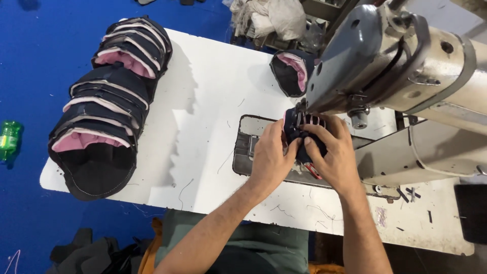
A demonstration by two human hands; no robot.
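Shoe upper, navy, pinched by left hand and right hand, pressed under sewing machine head for steady feed; finished stack parked bench left.

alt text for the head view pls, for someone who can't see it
Both hands, left hand and right hand, hold a dark fabric piece under a sewing machine on a white table. A stack of dark, pink-lined pieces lies at the left.
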